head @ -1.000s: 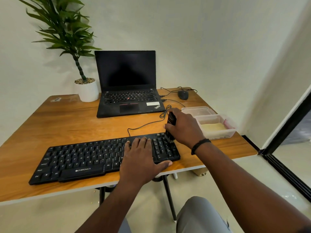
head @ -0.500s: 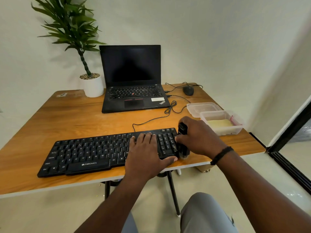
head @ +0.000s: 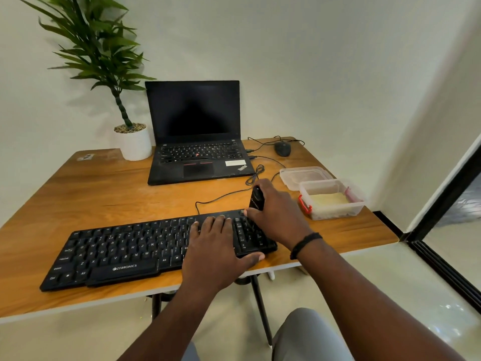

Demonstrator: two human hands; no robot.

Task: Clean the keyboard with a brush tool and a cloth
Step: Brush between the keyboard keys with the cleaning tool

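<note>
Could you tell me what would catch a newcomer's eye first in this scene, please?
Two hands meet at the right end of a black keyboard on the near edge of a wooden table: the left hand lies flat on the keys, the right hand grips a dark brush tool. Behind stand an open laptop and a potted plant.

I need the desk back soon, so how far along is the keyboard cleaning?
Nothing looks finished. In hand: the left hand lies flat on the keyboard, steadying it, while the right hand grips the black brush tool at the number-pad end. Left: any unbrushed keys and the wiping; what may be the cloth sits in the clear container at the right.
</note>
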